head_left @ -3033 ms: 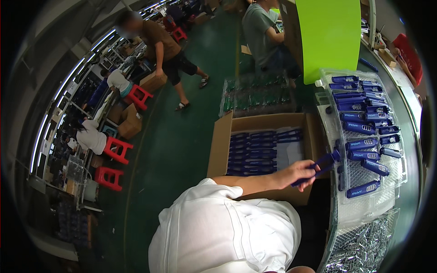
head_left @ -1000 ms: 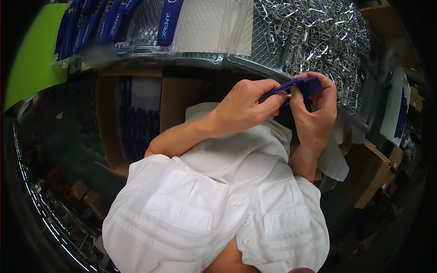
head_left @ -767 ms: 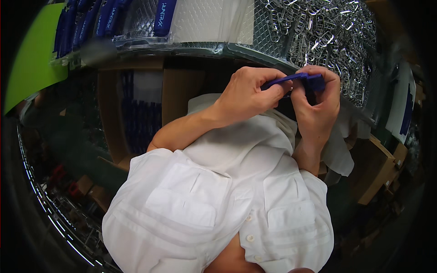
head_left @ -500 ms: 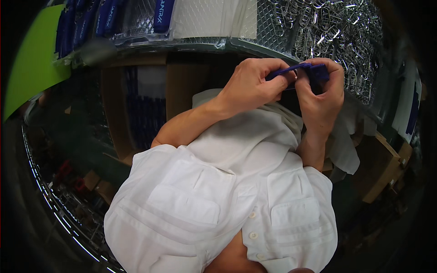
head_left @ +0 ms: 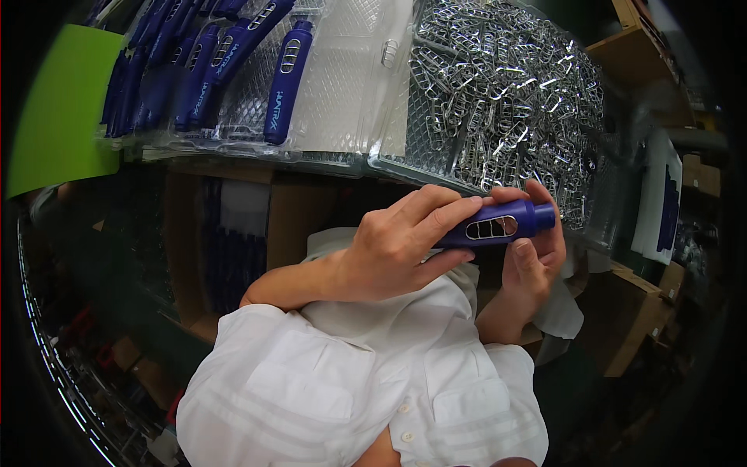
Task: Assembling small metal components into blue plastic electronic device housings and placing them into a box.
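Note:
In front of me, a dark blue plastic tube-shaped casing (head_left: 459, 228) lies sideways between my hands. An oval window in its side carries a silver slotted frame (head_left: 492, 227). My left hand (head_left: 401, 245) is closed around the casing's left end and hides that part. At the other end, the fingers and thumb of my right hand (head_left: 535, 261) grip around the narrow collar. Just beyond my hands, a large heap of shiny silver slotted frames (head_left: 506, 93) fills a clear tray.
Several blue casings with silver frames (head_left: 284, 89) lie in a clear tray at the far left. A single silver frame (head_left: 389, 54) rests on the pale sheet between the trays. A bright green board (head_left: 66, 109) stands left; a cardboard box (head_left: 288, 222) holding blue parts is below the table.
The casing has turned so its window with the silver frame faces up. Both hands sit lower in view, and the trays show more fully as the view has shifted.

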{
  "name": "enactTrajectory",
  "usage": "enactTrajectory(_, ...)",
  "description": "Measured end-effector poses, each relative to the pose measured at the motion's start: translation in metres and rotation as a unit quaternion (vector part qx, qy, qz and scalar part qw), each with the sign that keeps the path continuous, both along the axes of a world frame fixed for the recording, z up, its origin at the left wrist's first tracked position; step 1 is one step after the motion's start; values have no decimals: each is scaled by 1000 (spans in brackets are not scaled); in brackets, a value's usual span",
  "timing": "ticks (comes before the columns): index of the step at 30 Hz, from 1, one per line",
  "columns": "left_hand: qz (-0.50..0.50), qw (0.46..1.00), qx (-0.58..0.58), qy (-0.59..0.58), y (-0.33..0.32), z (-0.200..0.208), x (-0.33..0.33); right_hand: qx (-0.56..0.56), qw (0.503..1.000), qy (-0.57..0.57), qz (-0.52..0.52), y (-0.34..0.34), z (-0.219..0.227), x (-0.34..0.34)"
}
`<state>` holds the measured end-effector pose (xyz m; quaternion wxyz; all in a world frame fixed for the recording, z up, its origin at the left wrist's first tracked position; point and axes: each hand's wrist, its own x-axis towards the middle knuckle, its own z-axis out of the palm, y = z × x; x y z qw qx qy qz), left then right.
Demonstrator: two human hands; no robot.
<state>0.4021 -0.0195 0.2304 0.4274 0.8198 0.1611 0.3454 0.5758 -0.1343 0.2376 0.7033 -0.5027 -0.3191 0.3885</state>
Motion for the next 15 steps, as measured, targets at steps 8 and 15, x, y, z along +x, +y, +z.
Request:
enactTrajectory(8,-14,997,-73,18,2,0,2,21,999,36,-10,5,-5,16)
enactTrajectory(15,-16,997,-79,17,0,-2,5,31,998,47,1,5,-9,22)
